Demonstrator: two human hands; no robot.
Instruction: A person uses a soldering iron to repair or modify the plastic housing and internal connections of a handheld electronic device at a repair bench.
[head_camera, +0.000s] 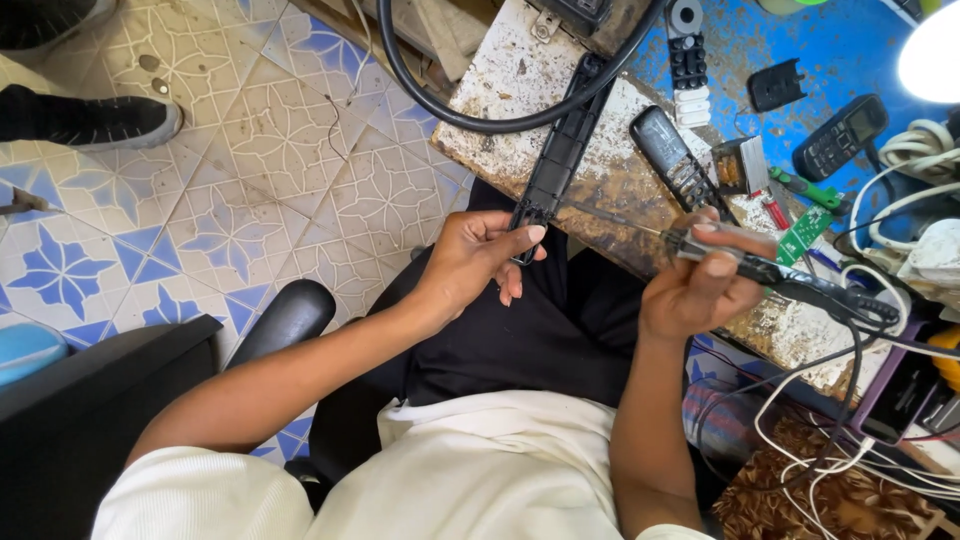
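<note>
My left hand (476, 258) grips the near end of a long black plastic casing (560, 150) that lies over the edge of the worn workbench (520, 75). My right hand (700, 280) holds a corded soldering iron (760, 268) by its dark handle. Its thin metal tip (610, 216) points left toward the casing's near end, just short of my left fingers. The iron's cable runs off to the right.
On the bench lie a black remote (672, 155), a dark handset (838, 136), a small green circuit board (803, 233), a thick black cable loop (480, 120) and white wires (900, 200). A bright lamp (930, 55) glares at the upper right. Someone's black shoe (90, 118) rests on the tiled floor.
</note>
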